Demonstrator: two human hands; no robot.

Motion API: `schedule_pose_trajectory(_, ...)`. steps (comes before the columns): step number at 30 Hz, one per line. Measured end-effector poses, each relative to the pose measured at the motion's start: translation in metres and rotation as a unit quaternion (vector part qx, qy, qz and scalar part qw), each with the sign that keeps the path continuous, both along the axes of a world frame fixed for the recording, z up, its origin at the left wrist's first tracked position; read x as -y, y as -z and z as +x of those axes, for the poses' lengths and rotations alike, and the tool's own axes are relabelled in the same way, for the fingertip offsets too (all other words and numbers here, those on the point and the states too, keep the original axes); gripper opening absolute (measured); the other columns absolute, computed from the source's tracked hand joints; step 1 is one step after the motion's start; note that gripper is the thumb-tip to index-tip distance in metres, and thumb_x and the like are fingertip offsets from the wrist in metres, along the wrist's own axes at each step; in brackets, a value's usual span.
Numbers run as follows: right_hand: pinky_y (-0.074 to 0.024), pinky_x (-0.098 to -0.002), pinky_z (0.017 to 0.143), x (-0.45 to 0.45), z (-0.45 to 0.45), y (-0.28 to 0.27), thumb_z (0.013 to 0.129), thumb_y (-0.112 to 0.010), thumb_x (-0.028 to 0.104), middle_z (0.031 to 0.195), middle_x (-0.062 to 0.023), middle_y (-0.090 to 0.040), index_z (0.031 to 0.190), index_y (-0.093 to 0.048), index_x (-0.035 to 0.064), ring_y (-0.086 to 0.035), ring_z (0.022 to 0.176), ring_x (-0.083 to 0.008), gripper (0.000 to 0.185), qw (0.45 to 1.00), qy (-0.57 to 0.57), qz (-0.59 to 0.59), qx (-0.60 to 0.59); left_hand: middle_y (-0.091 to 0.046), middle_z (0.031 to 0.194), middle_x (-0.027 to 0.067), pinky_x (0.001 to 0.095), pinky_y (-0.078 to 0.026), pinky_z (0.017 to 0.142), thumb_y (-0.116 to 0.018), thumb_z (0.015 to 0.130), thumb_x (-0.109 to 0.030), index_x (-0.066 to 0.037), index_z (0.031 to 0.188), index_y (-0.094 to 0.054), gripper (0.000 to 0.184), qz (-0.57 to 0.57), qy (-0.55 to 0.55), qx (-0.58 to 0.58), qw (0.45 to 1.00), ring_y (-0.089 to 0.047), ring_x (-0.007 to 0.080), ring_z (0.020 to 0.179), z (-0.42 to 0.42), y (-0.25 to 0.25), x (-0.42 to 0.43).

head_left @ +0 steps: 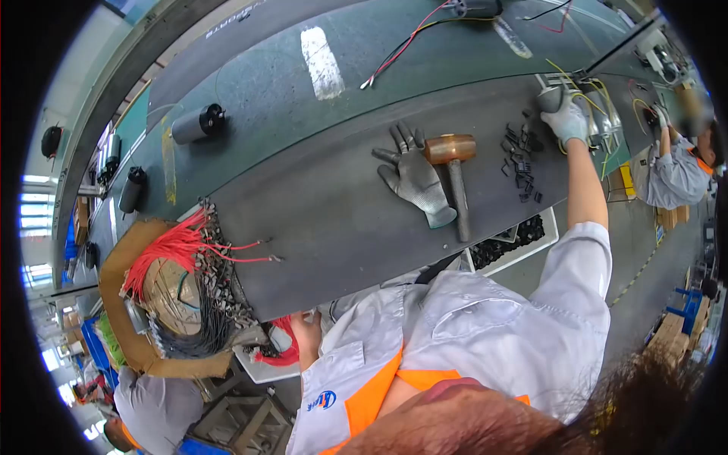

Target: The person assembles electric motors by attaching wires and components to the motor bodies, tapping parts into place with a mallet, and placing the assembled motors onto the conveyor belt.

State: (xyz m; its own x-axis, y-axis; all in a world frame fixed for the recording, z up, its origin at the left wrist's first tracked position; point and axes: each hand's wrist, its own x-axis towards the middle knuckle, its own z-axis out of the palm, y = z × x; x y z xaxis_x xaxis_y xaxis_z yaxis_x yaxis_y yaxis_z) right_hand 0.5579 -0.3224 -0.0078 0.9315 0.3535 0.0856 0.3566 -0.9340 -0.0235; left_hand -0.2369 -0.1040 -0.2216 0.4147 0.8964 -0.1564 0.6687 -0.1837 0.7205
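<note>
My right hand [567,121], in a white and grey work glove, reaches to the far right of the bench, its fingers curled round a grey rounded part [550,98]. Silver cylinders [599,117] with yellow wires lie beside it. Bare of any glove, my left hand [307,337] is low at the bench's front edge, next to red wires [284,345] in a white tray [262,370]; its fingers are mostly hidden. A loose grey glove [417,182] lies mid-bench, touching or close to a mallet [457,178].
Small black pieces [522,163] are scattered near the right edge, above a white bin [550,227] of black parts. A cardboard box [114,265] holds red and black wires at left. Black cylindrical motors [197,125] stand on the green surface. Co-workers [671,171] are at right and lower left.
</note>
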Motion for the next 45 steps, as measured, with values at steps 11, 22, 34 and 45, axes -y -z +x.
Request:
schedule_pose_trajectory(11, -0.0524, -0.0509, 0.092, -0.058, -0.144, -0.019, 0.085, -0.079, 0.025, 0.123, -0.0207, -0.066, 0.129, -0.066, 0.0116, -0.064, 0.11, -0.0419, 0.048, 0.957, -0.243, 0.135, 0.081, -0.071, 0.075, 0.0149, 0.0384, -0.052, 0.065, -0.075, 0.088, -0.018, 0.002, 0.093, -0.073, 0.021, -0.175, 0.136, -0.231, 0.947, -0.067, 0.024, 0.065, 0.098, -0.2, 0.002)
schedule_pose_trajectory(22, -0.0519, -0.0455, 0.095, -0.076, -0.296, 0.014, 0.072, -0.078, 0.01, 0.113, -0.0109, -0.066, 0.115, -0.069, 0.0081, -0.064, 0.107, -0.0324, 0.044, 0.784, -0.614, 0.085, -0.016, -0.073, 0.088, 0.0095, 0.0387, -0.056, 0.082, -0.059, 0.106, -0.025, 0.001, 0.117, -0.067, 0.029, -0.199, 0.024, 0.361, 0.911, -0.07, 0.0215, 0.083, 0.197, -0.199, -0.041)
schedule_pose_trajectory(34, -0.0552, -0.0451, 0.088, -0.105, -0.353, 0.032, 0.078, -0.067, 0.002, 0.11, -0.0198, -0.071, 0.118, -0.071, 0.0027, -0.069, 0.101, -0.0392, 0.04, 0.814, -0.419, 0.322, -0.24, -0.052, 0.13, 0.009, 0.0498, -0.043, 0.092, -0.042, 0.099, -0.074, -0.02, 0.133, -0.052, 0.065, -0.406, 0.16, 0.729, 0.527, -0.05, 0.0291, 0.112, 0.236, -0.306, -0.039)
schedule_pose_trajectory(45, -0.0559, -0.044, 0.085, -0.115, -0.342, 0.031, 0.077, -0.07, 0.002, 0.107, -0.0179, -0.07, 0.118, -0.071, 0.0055, -0.069, 0.094, -0.0372, 0.041, 0.784, -0.504, 0.243, -0.269, -0.044, 0.13, 0.0139, 0.0482, -0.058, 0.065, -0.061, 0.1, -0.045, -0.01, 0.121, -0.045, 0.044, -0.308, 0.24, 0.76, 0.519, -0.051, 0.028, 0.111, 0.205, -0.386, -0.002)
